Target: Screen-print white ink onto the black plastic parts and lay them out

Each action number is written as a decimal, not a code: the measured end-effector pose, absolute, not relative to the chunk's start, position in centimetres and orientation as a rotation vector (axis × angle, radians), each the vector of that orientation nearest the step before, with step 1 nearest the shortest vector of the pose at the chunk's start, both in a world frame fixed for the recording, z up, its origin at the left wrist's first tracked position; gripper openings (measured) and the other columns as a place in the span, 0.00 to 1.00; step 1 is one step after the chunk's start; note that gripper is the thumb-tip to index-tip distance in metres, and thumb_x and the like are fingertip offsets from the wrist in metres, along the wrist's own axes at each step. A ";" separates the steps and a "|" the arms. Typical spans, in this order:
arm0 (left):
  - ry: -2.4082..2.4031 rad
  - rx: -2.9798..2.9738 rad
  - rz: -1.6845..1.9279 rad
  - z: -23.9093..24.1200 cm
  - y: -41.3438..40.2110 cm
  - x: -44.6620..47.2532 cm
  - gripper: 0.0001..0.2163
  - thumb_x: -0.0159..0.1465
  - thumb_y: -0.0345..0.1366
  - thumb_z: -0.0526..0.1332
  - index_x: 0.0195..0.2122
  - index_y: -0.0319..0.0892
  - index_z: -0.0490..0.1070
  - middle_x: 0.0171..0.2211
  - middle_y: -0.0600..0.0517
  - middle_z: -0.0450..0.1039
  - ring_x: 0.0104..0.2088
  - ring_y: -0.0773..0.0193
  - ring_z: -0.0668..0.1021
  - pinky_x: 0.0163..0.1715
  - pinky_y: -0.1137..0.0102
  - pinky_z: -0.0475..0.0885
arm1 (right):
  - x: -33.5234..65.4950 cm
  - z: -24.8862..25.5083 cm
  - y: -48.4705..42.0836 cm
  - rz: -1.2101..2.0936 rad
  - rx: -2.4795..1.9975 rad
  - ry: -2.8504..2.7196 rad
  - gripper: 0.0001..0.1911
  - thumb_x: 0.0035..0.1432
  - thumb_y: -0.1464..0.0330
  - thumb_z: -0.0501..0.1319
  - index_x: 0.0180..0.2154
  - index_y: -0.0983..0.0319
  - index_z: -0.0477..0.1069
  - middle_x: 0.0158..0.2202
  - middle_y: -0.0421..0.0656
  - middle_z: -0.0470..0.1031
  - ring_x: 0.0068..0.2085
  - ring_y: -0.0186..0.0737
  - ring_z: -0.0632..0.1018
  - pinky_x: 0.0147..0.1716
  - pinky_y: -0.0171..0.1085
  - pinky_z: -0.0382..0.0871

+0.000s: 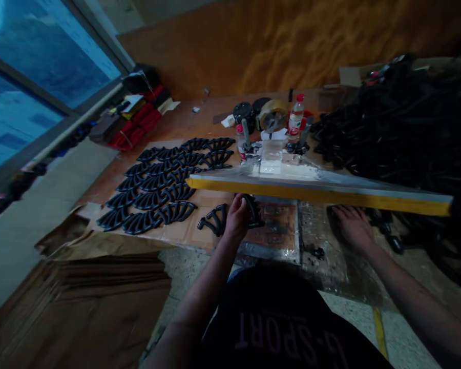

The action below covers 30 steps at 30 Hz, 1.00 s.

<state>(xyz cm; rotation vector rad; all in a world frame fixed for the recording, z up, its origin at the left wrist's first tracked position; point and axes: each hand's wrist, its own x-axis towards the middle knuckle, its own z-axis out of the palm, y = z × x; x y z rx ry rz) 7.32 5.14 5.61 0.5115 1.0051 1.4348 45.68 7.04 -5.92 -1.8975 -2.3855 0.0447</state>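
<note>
A plywood wall (292, 46) backs the low brown work surface (184, 123), with a window (30, 77) far off to the left of the yellow-edged frame (318, 192) that spans the middle, and a big heap of black parts (399, 133) crowding its right end. Left of the frame, rows of black curved pieces (165, 179) lie on cardboard, and bare floor (19, 230) lies open beyond the surface's left edge. Just under the frame's near edge the left hand (236, 218) is closed around one black curved piece (253, 210), while the right hand (351, 223) rests flat, fingers spread, on clear plastic sheet (322, 241), gripping nothing.
</note>
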 end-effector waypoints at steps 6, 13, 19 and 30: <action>0.927 0.614 1.246 4.6 5.3 13.2 0.22 0.54 0.46 0.70 0.47 0.46 0.67 0.38 0.54 0.74 0.33 0.66 0.79 0.31 0.71 0.73 | 44.3 -6.8 4.4 0.063 -2.149 -2.203 0.26 0.60 0.75 0.48 0.57 0.63 0.69 0.57 0.56 0.69 0.54 0.57 0.66 0.51 0.49 0.62; 0.961 0.832 1.069 1.6 6.0 20.3 0.15 0.58 0.39 0.66 0.45 0.44 0.70 0.40 0.51 0.76 0.40 0.64 0.79 0.38 0.70 0.74 | 43.7 -5.5 4.9 0.343 -2.316 -1.930 0.31 0.53 0.76 0.54 0.60 0.63 0.65 0.50 0.57 0.73 0.51 0.55 0.72 0.47 0.44 0.67; 1.019 1.037 1.063 1.1 6.3 22.0 0.15 0.55 0.31 0.68 0.45 0.41 0.74 0.52 0.45 0.75 0.51 0.58 0.77 0.57 0.59 0.67 | 46.2 -4.6 5.7 0.652 -2.036 -1.354 0.31 0.52 0.71 0.57 0.59 0.65 0.65 0.45 0.49 0.77 0.43 0.45 0.77 0.45 0.41 0.70; 1.319 0.812 1.564 6.7 5.2 5.3 0.16 0.57 0.40 0.65 0.45 0.43 0.70 0.34 0.54 0.73 0.32 0.70 0.77 0.33 0.74 0.74 | 32.0 -0.1 2.9 0.704 -1.412 -2.182 0.27 0.60 0.75 0.55 0.58 0.53 0.70 0.46 0.46 0.72 0.48 0.45 0.73 0.50 0.42 0.67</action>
